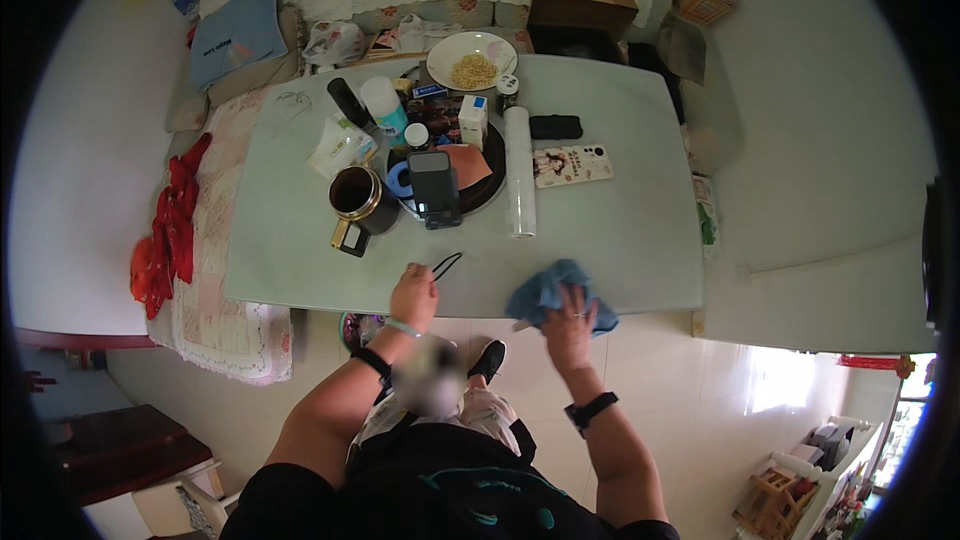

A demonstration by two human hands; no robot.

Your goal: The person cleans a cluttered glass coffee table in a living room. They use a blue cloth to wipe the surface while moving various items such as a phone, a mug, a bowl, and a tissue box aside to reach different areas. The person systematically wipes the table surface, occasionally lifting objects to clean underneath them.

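Note:
My right hand [570, 322] presses with spread fingers on a blue cloth [551, 292] at the near edge of the pale green table [637, 240]. Closed around one end of a thin black loop [448, 265], my left hand [414, 296] is over the same edge, left of the cloth. Beyond the hands are a dark mug [364, 202] with a gold rim, a black phone-like device [434, 187] and a clear plastic wrap roll [520, 172]. A phone in a patterned case [574, 166] and a black case [556, 127] lie right of the roll.
Farther back stand a spray can [384, 109], a black bottle [347, 101], a small white box [473, 120], a lidded jar [507, 92] and a plate of nuts or similar food [457, 52]. A tissue pack [341, 148] lies left. A sofa with an open cardboard box [581, 7] is behind.

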